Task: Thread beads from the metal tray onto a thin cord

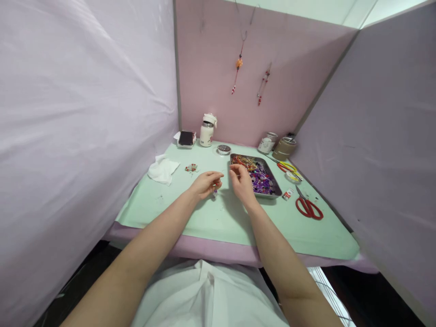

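Observation:
My left hand (205,184) is closed on a small beaded strand (215,194) with red and purple beads, part of which dangles below the fingers. Just to its right, my right hand (241,184) is held in a pinch at the left side of the bead tray. Whatever those fingertips hold is too small to make out. The grey metal tray (278,194) contains many purple beads (261,181), with red and gold strings towards its far left. A small beaded piece (191,168) in red and green lies left of my hands.
Red-handled scissors (309,209), yellow-and-red cutters (286,167) and a small red-and-white packet (288,194) lie on the right. A crumpled white cloth (163,170) is at left. Along the back stand a white bottle (206,131), a dark-topped box (186,139), a spool (224,149) and jars (284,147).

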A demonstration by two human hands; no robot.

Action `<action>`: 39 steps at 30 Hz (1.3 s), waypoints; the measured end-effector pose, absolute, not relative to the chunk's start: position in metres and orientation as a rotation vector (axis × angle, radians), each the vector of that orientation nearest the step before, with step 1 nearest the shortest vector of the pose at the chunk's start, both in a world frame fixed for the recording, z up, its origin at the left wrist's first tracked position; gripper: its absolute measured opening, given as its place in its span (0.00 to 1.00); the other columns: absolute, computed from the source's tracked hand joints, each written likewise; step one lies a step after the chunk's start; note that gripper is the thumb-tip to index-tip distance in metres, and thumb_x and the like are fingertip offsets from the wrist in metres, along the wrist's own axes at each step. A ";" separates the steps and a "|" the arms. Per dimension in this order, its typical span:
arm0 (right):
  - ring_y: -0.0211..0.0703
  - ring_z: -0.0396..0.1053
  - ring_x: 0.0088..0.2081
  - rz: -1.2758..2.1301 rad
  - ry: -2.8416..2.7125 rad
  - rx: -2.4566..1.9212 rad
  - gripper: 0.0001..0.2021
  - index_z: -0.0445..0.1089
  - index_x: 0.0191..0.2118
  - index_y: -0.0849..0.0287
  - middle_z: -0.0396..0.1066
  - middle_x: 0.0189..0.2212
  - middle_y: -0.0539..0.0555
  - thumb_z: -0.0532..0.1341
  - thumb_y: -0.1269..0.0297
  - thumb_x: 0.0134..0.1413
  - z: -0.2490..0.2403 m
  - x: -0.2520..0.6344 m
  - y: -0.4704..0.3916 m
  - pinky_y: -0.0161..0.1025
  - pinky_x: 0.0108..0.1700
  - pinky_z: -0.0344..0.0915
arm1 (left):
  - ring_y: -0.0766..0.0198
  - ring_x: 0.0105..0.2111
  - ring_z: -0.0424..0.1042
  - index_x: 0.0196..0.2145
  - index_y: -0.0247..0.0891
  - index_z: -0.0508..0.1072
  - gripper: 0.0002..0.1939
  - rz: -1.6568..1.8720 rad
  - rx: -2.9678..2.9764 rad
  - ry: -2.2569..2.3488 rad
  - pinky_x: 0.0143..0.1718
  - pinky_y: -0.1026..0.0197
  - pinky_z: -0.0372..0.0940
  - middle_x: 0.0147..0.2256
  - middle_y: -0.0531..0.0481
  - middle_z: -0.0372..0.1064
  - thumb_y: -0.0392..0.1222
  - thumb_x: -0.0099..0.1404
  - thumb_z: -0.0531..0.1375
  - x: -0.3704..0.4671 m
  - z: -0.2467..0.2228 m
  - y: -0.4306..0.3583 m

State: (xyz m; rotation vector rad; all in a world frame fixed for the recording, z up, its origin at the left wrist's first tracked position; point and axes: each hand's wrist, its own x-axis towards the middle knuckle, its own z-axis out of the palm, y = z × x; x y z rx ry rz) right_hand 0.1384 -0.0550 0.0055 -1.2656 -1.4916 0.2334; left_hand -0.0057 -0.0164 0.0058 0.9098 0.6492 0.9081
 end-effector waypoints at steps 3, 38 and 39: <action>0.43 0.65 0.37 0.192 -1.577 -1.276 0.07 0.68 0.36 0.58 0.67 0.35 0.55 0.53 0.67 0.54 0.004 0.139 -0.055 0.41 0.42 0.62 | 0.74 0.27 0.67 0.27 0.31 0.72 0.07 0.909 0.792 0.607 0.32 0.68 0.66 0.28 0.50 0.67 0.34 0.51 0.67 -0.008 0.004 -0.013; 0.40 0.66 0.31 0.402 -1.678 -1.391 0.09 0.70 0.26 0.58 0.71 0.26 0.51 0.57 0.61 0.51 0.005 0.133 -0.055 0.38 0.38 0.61 | 0.67 0.34 0.68 0.28 0.34 0.70 0.13 0.956 0.920 0.591 0.39 0.60 0.65 0.29 0.51 0.67 0.42 0.48 0.69 -0.005 0.002 -0.017; 0.40 0.66 0.31 0.404 -1.668 -1.391 0.08 0.69 0.26 0.58 0.71 0.26 0.51 0.57 0.61 0.50 0.006 0.133 -0.055 0.38 0.38 0.61 | 0.67 0.34 0.69 0.28 0.34 0.70 0.14 0.958 0.906 0.586 0.40 0.59 0.65 0.29 0.51 0.67 0.41 0.47 0.69 -0.005 0.002 -0.017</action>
